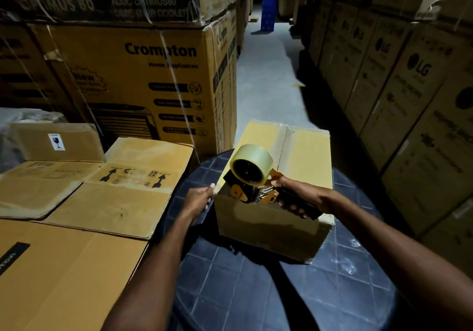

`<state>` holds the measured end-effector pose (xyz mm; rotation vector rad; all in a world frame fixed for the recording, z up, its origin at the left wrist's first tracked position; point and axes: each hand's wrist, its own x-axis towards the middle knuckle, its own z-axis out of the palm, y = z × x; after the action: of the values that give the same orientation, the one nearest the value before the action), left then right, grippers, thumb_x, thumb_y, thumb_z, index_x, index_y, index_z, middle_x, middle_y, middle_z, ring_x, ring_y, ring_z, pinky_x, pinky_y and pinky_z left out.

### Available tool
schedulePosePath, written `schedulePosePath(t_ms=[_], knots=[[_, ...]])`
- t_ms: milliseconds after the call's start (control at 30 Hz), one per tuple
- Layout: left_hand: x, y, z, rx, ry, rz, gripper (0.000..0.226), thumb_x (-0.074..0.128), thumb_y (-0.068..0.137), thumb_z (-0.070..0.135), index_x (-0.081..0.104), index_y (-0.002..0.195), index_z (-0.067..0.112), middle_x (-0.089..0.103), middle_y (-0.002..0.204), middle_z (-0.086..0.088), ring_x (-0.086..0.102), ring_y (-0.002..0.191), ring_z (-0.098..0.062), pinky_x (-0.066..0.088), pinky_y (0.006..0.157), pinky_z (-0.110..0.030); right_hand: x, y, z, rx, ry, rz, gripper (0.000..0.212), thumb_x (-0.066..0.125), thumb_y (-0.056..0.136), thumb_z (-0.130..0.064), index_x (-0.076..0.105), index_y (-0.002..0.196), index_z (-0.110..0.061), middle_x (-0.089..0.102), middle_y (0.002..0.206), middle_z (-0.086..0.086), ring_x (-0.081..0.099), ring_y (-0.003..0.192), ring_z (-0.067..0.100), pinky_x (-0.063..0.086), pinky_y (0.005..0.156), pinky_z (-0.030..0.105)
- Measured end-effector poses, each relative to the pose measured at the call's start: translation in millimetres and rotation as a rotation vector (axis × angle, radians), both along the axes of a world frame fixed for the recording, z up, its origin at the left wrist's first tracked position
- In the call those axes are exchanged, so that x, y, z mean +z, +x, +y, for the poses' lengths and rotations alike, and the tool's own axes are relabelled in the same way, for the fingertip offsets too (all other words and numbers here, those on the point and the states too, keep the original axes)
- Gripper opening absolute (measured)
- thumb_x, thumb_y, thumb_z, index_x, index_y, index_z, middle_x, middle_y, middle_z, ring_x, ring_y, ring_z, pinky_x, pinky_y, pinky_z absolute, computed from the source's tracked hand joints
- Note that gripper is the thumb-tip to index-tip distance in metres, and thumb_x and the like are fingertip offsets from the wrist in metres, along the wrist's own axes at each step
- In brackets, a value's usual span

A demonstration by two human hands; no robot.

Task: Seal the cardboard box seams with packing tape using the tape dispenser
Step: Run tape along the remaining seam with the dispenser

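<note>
A closed cardboard box (304, 156) sits on a dark round table (256, 292). A strip of clear tape runs along its top centre seam. My right hand (297, 197) grips the black handle of an orange tape dispenser (256, 189), which carries a roll of clear tape (252, 164). The dispenser's head rests at the box's near top edge. My left hand (198, 200) presses against the box's near left corner, fingers on the side wall.
Flattened cardboard boxes (102, 197) lie to the left of the table. Tall stacked appliance cartons (143, 74) stand behind them, and another wall of cartons (396, 87) lines the right. A narrow floor aisle (266, 79) runs ahead to a blue crate stack (268, 10).
</note>
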<state>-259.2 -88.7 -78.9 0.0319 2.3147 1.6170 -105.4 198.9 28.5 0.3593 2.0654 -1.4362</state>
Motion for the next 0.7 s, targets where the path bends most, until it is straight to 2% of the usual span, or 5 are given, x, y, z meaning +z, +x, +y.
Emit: schedulePosePath(t_ms=[267,333,433,567,700], knots=[[-4,13,-2,-0.067,-0.029,-0.151,0.042,0.049,0.103,0.043,0.064,0.078,0.013,0.058,0.065,-0.005,0.053,0.052,-0.017,0.037,0.053,-0.027,5,-5,-1,-0.004,0.003,-0.036,0.064,0.043,0.09,-0.074,0.061,0.086,-0.013,0.045,0.064,-0.002,0.037,0.052,0.015,0.03,0.052,0.027],[-3,15,1,-0.015,-0.118,0.01,0.028,0.054,0.102,0.029,0.076,0.101,0.012,0.074,0.098,-0.01,0.068,0.086,-0.025,0.049,0.072,-0.031,8,-6,0,0.02,-0.024,-0.063,0.066,0.046,0.089,-0.075,0.067,0.086,-0.013,0.046,0.066,-0.001,0.039,0.054,0.015,0.032,0.053,0.028],[-2,29,-3,0.064,-0.322,0.369,0.048,0.053,0.094,0.017,0.057,0.142,0.015,0.055,0.141,-0.013,0.052,0.128,-0.03,0.044,0.106,-0.046,14,-8,3,0.075,-0.049,-0.102,0.075,0.049,0.087,-0.077,0.071,0.1,-0.007,0.049,0.069,-0.001,0.043,0.056,0.015,0.038,0.053,0.027],[-13,44,-9,-0.217,-0.547,0.924,0.052,0.061,0.075,0.013,0.064,0.127,0.007,0.049,0.149,-0.011,0.038,0.143,-0.023,0.032,0.115,-0.06,20,-12,3,0.114,-0.067,-0.128,0.07,0.049,0.089,-0.077,0.063,0.094,-0.009,0.05,0.068,-0.001,0.044,0.056,0.014,0.041,0.053,0.028],[-5,63,-2,-0.402,-0.705,0.93,0.041,0.061,0.083,0.025,0.068,0.118,0.004,0.028,0.163,-0.012,0.006,0.153,-0.015,0.002,0.127,-0.041,17,-15,3,0.127,-0.128,-0.147,0.069,0.053,0.088,-0.076,0.056,0.09,-0.007,0.056,0.076,0.008,0.054,0.065,0.021,0.049,0.062,0.032]])
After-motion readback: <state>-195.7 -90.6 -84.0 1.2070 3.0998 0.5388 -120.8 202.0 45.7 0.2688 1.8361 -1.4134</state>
